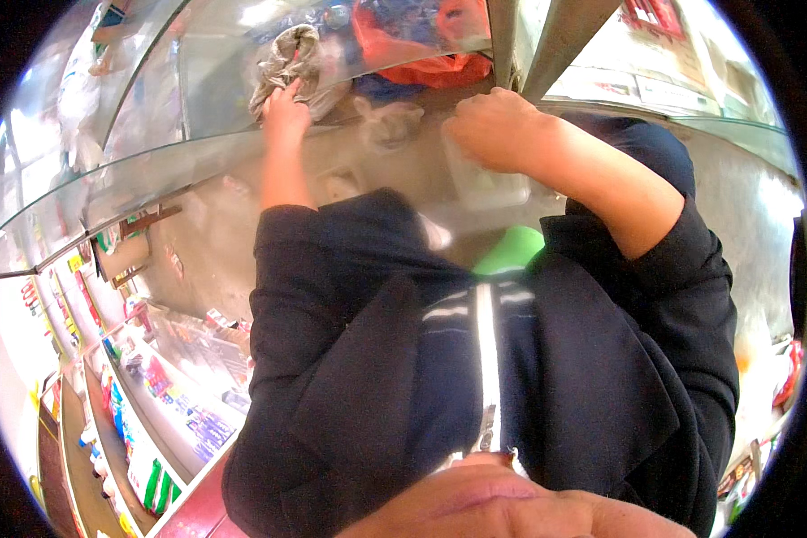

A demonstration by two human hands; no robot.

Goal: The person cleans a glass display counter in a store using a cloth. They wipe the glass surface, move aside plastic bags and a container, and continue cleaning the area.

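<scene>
My left hand [286,113] grips a crumpled grey cloth [289,60] against the glass pane [215,74] of a display case. The cloth is bunched above my fingers. My right hand [501,131] is curled beside the foot of the case's upright corner post [511,40]. Its fingers bend under, out of sight, so I cannot tell whether they hold anything. Between my hands a knotted clear plastic bag [390,124] shows blurred. Behind the glass is a red plastic bag [410,54].
A glass edge [107,165] curves across on the left. Low between my knees is a bright green object [511,249], partly hidden. Shelves of packaged goods [134,430] stand at lower left. Printed sheets or packs [659,94] lie behind the glass at upper right.
</scene>
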